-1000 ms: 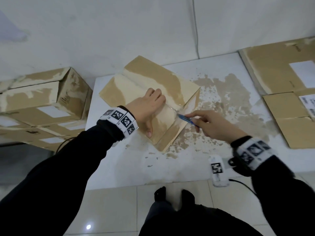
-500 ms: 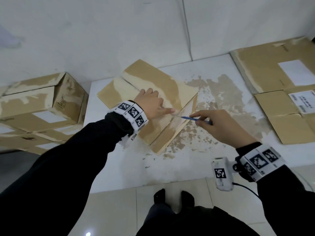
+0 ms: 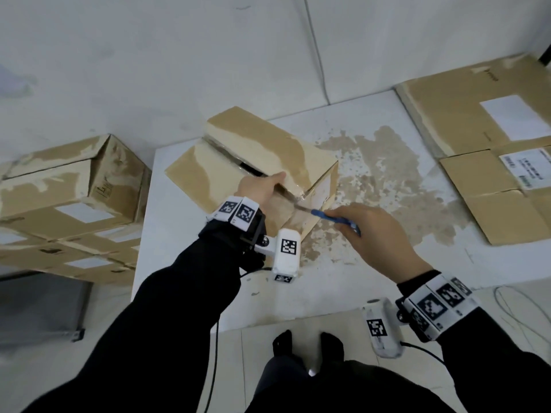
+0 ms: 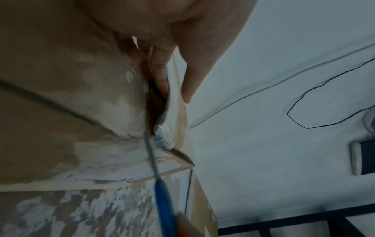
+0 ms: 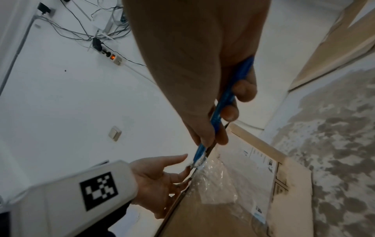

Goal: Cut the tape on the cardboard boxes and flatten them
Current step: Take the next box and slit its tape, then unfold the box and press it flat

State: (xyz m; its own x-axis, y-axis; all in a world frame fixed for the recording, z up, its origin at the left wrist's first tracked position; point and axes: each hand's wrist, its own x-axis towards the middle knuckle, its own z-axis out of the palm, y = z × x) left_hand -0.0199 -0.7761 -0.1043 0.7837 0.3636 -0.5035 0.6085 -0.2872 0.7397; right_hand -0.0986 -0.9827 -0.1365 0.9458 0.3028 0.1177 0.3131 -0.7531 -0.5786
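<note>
Nearest, a slim blue-handled knife (image 3: 340, 219) is clenched in the right hand (image 3: 377, 238), its blade driven into the clear tape (image 5: 213, 179) at the seam's near end. Beyond, at eleven o'clock, a flap edge of the brown cardboard box (image 3: 262, 150) is gripped by the left hand (image 3: 259, 189), seemingly to hold the seam apart. The box sits mid white counter (image 3: 372, 263); flattened cardboard sheets (image 3: 483, 150) lie at two o'clock.

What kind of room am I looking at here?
Probably a bare workroom or storage corner, not a home kitchen: plain white walls, cardboard boxes stacked on the left, flattened cardboard on a worn white table, and a power strip with loose cables.
</note>
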